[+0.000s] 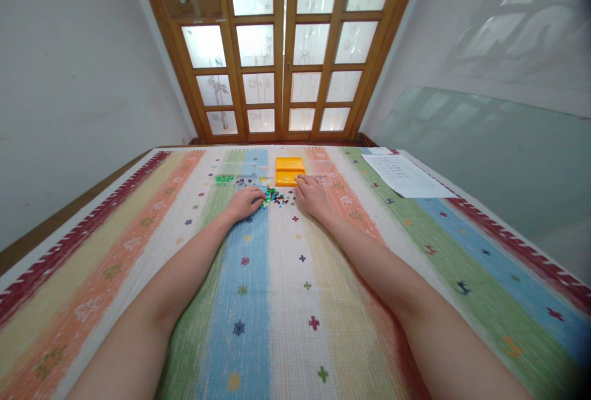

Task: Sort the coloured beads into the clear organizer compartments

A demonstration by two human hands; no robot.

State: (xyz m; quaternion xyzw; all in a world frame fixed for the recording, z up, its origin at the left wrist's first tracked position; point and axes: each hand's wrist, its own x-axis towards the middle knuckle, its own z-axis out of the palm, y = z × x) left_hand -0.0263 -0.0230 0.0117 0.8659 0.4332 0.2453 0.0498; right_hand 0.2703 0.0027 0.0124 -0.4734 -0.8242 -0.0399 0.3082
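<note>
A loose pile of tiny coloured pieces [276, 197] lies on the striped cloth between my hands. My left hand [245, 202] rests at the pile's left edge, its fingers bent together; whatever they hold is too small to make out. Beyond the pile, an open yellow box [290, 164] has a few pale bits inside. My right hand [311, 196] reaches to the box's front right corner with closed fingertips, and anything between them is hidden. Left of the box, a clear compartment tray [249, 181] holds green, dark and yellow pieces in separate compartments.
Printed white sheets [402, 173] lie at the back right of the table. Clear plastic also shows right of the yellow box. Behind the table's far edge stand wooden glazed doors [279, 18], with walls on both sides.
</note>
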